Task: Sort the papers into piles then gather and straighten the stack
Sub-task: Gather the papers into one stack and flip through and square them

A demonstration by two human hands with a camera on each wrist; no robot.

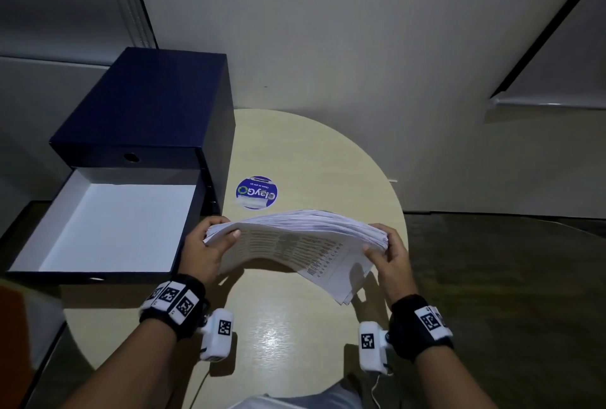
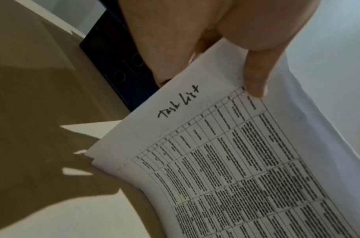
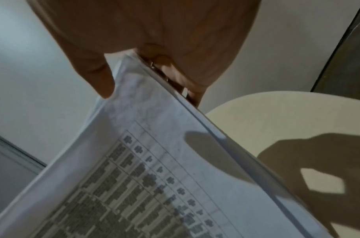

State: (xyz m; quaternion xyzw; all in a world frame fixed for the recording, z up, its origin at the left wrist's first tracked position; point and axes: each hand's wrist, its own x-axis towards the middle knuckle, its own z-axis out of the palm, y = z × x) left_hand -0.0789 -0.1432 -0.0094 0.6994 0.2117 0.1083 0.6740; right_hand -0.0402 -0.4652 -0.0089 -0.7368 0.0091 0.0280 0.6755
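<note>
Head view: the stack of papers (image 1: 295,244) is held up off the round table (image 1: 295,326), a hand at each short end, bowed upward in the middle so that it arches over the tabletop. The left hand (image 1: 205,251) pinches the left end, thumb on the upper sheet and fingers curled beneath; the left wrist view shows the thumb (image 2: 254,77) pressing a printed table headed with a handwritten "Task list". The right hand (image 1: 390,261) grips the right end the same way, thumb (image 3: 97,80) on the face and fingers wrapped behind the edge. At the near right corner the sheets fan out and step past one another, so the edges are not yet flush. Judging by this, the papers look already gathered into a single bundle, with no separate piles on the table; what seems left is to square the edges, probably by tapping the bundle on the tabletop, and to set it down. To the left of the bundle stands a dark blue box (image 1: 147,106) with its lower drawer (image 1: 108,225) pulled open, white inside. Beyond the bundle a round blue sticker (image 1: 256,192) lies on the table.
</note>
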